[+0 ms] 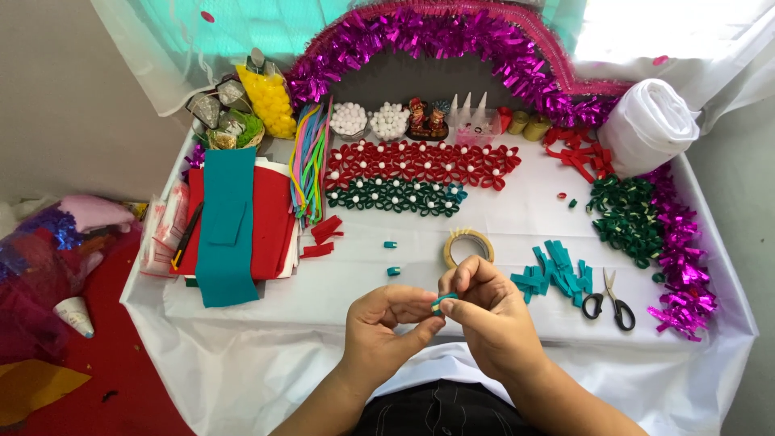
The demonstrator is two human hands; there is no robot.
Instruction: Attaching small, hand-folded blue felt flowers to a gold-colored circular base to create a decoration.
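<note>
Bench (339, 291), white-covered, carries felt sheets (234, 218) at left and flower rows (420, 173) at centre. Left hand (383, 327) and right hand (484, 315) meet over the near edge, fingers of both pinched closed on a small teal strip (441, 302). Tape roll (468, 246) lies just beyond; scissors (609, 303) to the right.

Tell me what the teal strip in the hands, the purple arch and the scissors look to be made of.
Teal strip, pinched between left hand and right hand: probably felt, matte and soft, bending into a loop. Purple arch: metallic foil tinsel, shiny with fringed strands. Scissors: bright metal blades, black handles that look like plastic.
</note>
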